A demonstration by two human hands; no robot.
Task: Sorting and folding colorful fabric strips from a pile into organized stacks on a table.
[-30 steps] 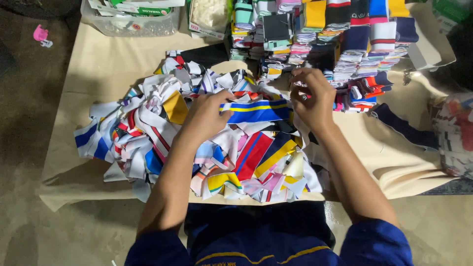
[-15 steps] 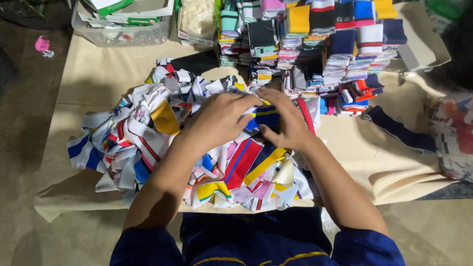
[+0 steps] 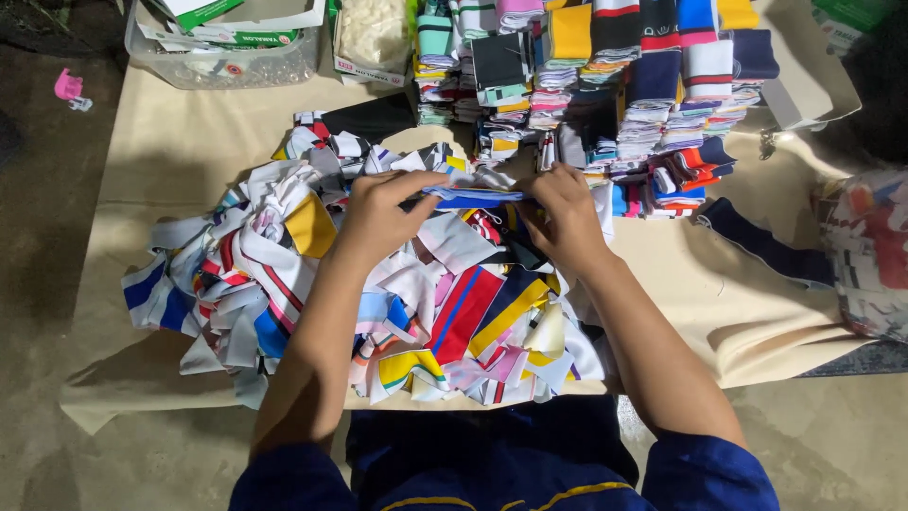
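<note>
My left hand (image 3: 383,213) and my right hand (image 3: 567,213) each pinch one end of a folded blue fabric piece (image 3: 473,198) with white and yellow stripes, held flat just above a loose pile of coloured fabric strips (image 3: 284,274). The pile spreads across the beige cloth (image 3: 170,151) in front of me, with white, red, blue and yellow pieces mixed together. Behind my hands stand stacks of folded pieces (image 3: 605,76) in rows, sorted by colour.
A clear plastic box (image 3: 227,57) with papers sits at the back left, beside a bag of white material (image 3: 374,38). A dark navy strip (image 3: 766,246) lies to the right, a patterned bag (image 3: 865,255) beyond it. A pink object (image 3: 68,87) lies on the floor.
My hands came together over the pile, then moved apart a little, and the blue striped piece is now folded flat between them. The view has tilted slightly forward.
</note>
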